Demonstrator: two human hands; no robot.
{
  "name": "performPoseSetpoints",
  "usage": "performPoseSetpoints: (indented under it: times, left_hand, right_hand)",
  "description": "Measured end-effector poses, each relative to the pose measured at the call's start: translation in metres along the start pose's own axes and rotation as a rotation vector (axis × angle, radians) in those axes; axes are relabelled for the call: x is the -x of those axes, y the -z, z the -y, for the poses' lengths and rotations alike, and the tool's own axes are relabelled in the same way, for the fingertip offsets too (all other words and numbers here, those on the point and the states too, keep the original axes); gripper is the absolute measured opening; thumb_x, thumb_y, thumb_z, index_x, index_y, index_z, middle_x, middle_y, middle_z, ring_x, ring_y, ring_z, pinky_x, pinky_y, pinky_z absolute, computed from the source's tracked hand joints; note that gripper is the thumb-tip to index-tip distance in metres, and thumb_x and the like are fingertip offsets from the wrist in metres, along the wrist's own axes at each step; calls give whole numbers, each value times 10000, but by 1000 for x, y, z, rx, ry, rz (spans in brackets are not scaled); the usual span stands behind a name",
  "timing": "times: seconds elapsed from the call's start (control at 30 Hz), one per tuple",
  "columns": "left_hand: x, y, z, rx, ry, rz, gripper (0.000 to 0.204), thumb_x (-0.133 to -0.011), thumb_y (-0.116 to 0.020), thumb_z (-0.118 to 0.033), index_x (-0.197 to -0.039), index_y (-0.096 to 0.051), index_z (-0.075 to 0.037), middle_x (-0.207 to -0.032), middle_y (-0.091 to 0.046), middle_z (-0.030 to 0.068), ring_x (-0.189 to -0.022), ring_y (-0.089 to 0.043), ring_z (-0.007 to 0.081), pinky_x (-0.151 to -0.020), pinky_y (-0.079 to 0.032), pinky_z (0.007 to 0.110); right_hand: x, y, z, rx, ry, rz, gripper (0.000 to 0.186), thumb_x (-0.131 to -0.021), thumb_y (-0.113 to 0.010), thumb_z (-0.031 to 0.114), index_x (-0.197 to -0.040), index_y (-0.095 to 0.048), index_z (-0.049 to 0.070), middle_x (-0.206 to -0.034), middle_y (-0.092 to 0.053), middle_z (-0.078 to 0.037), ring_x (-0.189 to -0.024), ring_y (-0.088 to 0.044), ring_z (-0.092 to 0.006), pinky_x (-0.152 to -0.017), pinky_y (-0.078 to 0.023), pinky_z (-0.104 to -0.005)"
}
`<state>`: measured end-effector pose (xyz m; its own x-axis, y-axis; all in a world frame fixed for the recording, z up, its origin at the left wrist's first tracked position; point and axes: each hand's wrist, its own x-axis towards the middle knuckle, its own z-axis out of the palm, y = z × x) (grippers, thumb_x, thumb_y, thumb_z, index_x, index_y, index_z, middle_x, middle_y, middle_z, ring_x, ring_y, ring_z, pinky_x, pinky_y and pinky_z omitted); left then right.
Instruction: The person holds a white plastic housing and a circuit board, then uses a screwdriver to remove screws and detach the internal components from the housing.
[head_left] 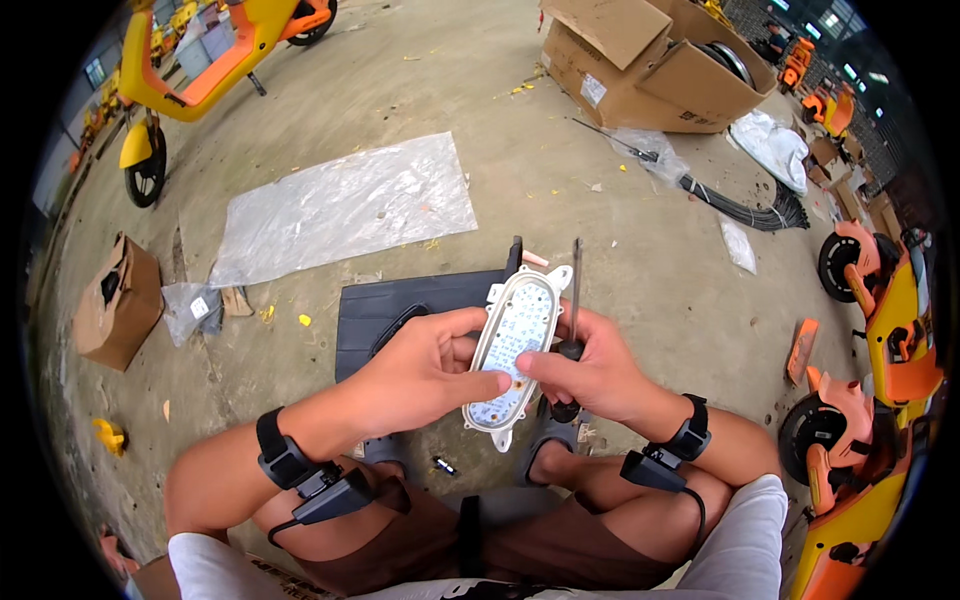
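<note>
In front of me, an oval metal housing (519, 338) with a pale, dotted circuit board inside is held up at a tilt between my hands. My left hand (432, 362) grips its left edge, with the thumb lying on the board. At the right edge, my right hand (596, 368) holds it too, its thumb on the board close to the other thumb. That same hand keeps a screwdriver (576, 290) with a black handle in its fingers, shaft pointing away from me. Behind and below the housing lies a black ribbed panel (362, 318) on the floor.
A clear plastic sheet (350, 205) lies ahead. An opened carton (640, 70) and a bundle of black cables (745, 208) are at far right, a smaller carton (118, 300) at left. Yellow scooters (200, 95) stand around; a small dark part (444, 465) lies between my feet.
</note>
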<state>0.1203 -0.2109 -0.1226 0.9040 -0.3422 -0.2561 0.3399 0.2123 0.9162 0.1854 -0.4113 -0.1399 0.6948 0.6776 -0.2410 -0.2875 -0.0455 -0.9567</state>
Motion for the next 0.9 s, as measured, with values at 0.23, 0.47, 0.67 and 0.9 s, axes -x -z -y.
performPoseSetpoints:
  times: [0.23, 0.47, 0.67, 0.9]
  left_hand:
    - [6, -2, -1, -52, 34, -35, 363, -898, -619, -18, -1237, -498, 32, -1030, -681, 108, -924, -632, 104, -783, -511, 250]
    - [12, -4, -4, -33, 6, -51, 351, -903, -594, 5, -1241, -504, 31, -1032, -680, 106, -914, -636, 111, -781, -512, 266]
    - [11, -3, -1, 61, 13, 21, 354, -907, -572, 18, -1252, -496, 39, -1051, -669, 105, -933, -633, 120, -805, -511, 271]
    - [15, -2, 0, -31, 15, 13, 397, -873, -601, 51, -1252, -484, 37, -1052, -667, 97, -942, -629, 117, -801, -516, 268]
  right_hand:
    - [1, -4, 0, 26, 16, 50, 322, -872, -680, 169, -1137, -566, 27, -789, -621, 3, -523, -498, -23, -445, -384, -193]
    - [1, -6, 2, 19, 27, 67, 310, -873, -686, 193, -1116, -573, 37, -751, -612, 9, -505, -490, -23, -432, -365, -192]
    - [1, -9, 2, 16, -58, 18, 298, -856, -717, 230, -1035, -589, 28, -707, -613, 2, -496, -496, -36, -437, -372, -195]
    - [1, -12, 4, 58, -11, 13, 284, -846, -731, 222, -1018, -633, 19, -774, -649, -8, -533, -521, -30, -455, -392, -193]
